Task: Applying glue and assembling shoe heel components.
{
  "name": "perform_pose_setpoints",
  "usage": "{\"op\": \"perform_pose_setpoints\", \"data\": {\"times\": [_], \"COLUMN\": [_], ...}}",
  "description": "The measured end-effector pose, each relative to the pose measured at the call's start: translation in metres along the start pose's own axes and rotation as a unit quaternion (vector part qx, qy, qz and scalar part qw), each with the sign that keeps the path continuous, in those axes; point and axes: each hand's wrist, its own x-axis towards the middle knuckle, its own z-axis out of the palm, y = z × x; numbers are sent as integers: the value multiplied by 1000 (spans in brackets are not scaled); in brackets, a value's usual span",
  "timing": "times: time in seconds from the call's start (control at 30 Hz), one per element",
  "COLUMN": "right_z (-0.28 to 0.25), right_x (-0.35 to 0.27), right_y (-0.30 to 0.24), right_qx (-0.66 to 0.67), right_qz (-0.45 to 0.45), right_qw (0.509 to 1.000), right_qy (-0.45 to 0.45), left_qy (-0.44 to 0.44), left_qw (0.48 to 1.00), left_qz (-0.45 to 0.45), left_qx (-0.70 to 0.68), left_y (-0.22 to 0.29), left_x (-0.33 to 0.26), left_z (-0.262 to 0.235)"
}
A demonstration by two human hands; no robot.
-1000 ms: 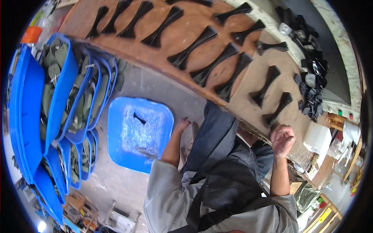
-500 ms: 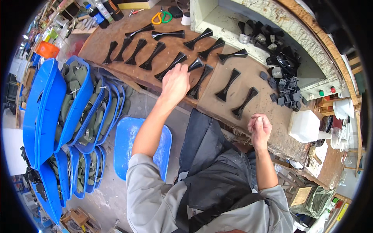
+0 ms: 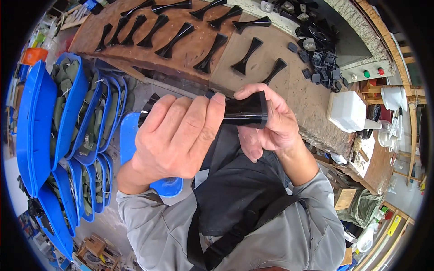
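Black glossy flared pc (image 3: 247, 111) just lifted off desk (image 3: 312, 106), so 1 fewer lying there; L hand (image 3: 174, 135) wraps its mid, R hand (image 3: 275, 124) grips flared end, over apron (image 3: 239, 198).

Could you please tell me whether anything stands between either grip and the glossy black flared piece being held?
Nothing visible does: the left-hand grip closes over the glossy black flared piece, and the right-hand grip holds its wide right end. What lies beneath the left one is hidden.
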Motion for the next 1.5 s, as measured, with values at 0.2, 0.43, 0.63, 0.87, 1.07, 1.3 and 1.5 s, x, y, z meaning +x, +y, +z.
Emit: {"op": "perform_pose_setpoints", "data": {"times": [0.2,0.43,0.63,0.87,1.07,1.3,1.5], "right_z": [-35,-87,-114,-138,-139,-134,-97], "right_x": [15,-52,-118,-131,-109,-114,-74], "right_y": [47,31,2,4,18,17,19], "right_qx": [-267,-463,-628,-640,-608,-568,-520], "right_qz": [176,-35,-149,-143,-145,-166,-150], "right_qw": [908,775,597,539,602,623,716], "right_qy": [270,429,477,528,497,511,441], "left_qy": [-113,-317,-416,-388,-237,119,-163], "left_qw": [904,523,413,437,372,773,908], "left_qz": [-344,-779,-785,-734,-722,-550,-337], "left_qx": [-229,-138,-201,-346,-533,-295,-186], "left_y": [24,92,137,210,187,-44,-54], "left_x": [-104,-475,-553,-529,-456,-68,-18], "left_z": [65,232,347,462,432,145,191]}}
